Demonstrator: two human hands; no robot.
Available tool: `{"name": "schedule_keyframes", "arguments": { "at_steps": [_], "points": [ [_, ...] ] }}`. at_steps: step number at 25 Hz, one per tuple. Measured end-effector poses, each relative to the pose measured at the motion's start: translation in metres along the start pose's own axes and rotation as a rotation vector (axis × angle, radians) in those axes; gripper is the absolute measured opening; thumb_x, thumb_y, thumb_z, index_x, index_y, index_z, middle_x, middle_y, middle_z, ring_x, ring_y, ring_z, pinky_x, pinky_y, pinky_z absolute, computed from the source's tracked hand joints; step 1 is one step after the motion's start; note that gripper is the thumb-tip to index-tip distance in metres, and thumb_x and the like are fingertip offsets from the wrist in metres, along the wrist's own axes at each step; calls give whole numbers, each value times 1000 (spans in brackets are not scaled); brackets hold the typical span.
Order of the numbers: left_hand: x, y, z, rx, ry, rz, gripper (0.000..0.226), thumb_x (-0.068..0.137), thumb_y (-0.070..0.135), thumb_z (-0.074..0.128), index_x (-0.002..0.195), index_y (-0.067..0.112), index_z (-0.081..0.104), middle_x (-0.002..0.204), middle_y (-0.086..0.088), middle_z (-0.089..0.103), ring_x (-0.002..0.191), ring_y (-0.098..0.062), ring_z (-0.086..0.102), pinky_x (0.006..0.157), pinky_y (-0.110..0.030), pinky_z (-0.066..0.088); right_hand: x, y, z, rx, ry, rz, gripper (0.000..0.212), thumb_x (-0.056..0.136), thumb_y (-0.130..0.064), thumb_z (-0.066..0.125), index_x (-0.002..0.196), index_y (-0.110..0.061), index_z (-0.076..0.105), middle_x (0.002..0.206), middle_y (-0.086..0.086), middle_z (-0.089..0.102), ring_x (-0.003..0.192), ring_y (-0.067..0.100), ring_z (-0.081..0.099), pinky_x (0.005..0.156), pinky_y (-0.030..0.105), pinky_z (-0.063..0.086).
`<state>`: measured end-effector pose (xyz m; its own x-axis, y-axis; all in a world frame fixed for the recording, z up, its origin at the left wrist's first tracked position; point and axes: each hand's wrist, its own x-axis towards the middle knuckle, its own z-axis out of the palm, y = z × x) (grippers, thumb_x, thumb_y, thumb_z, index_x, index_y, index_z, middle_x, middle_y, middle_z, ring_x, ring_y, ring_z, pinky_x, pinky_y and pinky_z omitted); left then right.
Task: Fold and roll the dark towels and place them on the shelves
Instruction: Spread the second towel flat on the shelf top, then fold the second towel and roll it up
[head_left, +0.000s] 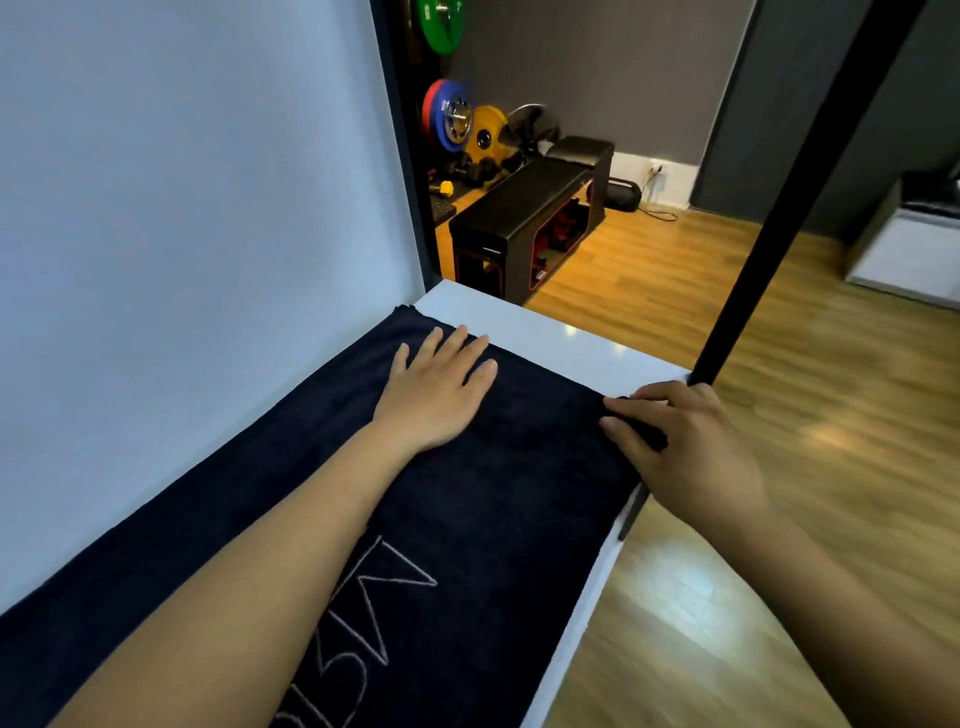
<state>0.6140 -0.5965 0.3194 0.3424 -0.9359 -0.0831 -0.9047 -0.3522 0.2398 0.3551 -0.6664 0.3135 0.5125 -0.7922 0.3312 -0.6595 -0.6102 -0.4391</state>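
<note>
Left hand (439, 397) flat on dark towel (519, 467) — right hand (680, 441) pinching corner.

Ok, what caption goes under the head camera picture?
Left hand flat on a dark towel spread over a white surface, right hand gripping the towel's edge.

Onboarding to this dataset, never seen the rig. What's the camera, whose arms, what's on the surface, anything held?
No machine here: a person works with bare hands, and the single picture comes from a wide-angle camera on their head, looking forward and down. A dark towel with stitched lettering lies spread along a white surface beside a pale wall. The left hand rests flat on the towel, fingers straight. The right hand grips the towel's bunched edge near the surface's rim, fingers curled round it, beside a black post. Behind: wooden floor, coloured weight plates and a black bench.
</note>
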Motion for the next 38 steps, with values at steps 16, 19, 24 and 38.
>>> {"name": "schedule_keyframes", "arguments": {
  "at_steps": [16, 19, 24, 38],
  "points": [
    [87, -62, -74, 557, 20, 392, 26, 90, 29, 66, 116, 27, 66, 108, 6, 52, 108, -19, 47, 85, -36, 46, 19, -6, -31, 196, -251, 269, 15, 82, -22, 76, 78, -19, 61, 71, -2, 62, 62, 15, 55, 58, 29, 43],
    [75, -61, -72, 365, 52, 311, 19, 89, 23, 66, 107, 22, 69, 110, 6, 52, 98, -17, 55, 80, -33, 45, 20, -4, -29, 224, -217, 221, 21, 79, -16, 76, 81, -25, 57, 75, -8, 63, 68, 15, 59, 58, 25, 44],
    [59, -66, -57, 210, 185, 312, 21, 87, 14, 59, 106, 16, 68, 113, 1, 56, 93, -21, 55, 78, -32, 43, 22, 4, -34, 132, -185, 152, 33, 81, -14, 71, 113, -21, 67, 84, -8, 67, 75, 15, 61, 68, 26, 46],
    [65, -63, -58, 548, 258, 417, 13, 92, 10, 50, 96, 7, 61, 93, -9, 60, 88, -29, 56, 57, -37, 38, 21, 11, -32, -260, -172, -349, 20, 75, 0, 70, 94, -7, 68, 89, 7, 55, 75, 30, 57, 55, 30, 44]
  ]
}}
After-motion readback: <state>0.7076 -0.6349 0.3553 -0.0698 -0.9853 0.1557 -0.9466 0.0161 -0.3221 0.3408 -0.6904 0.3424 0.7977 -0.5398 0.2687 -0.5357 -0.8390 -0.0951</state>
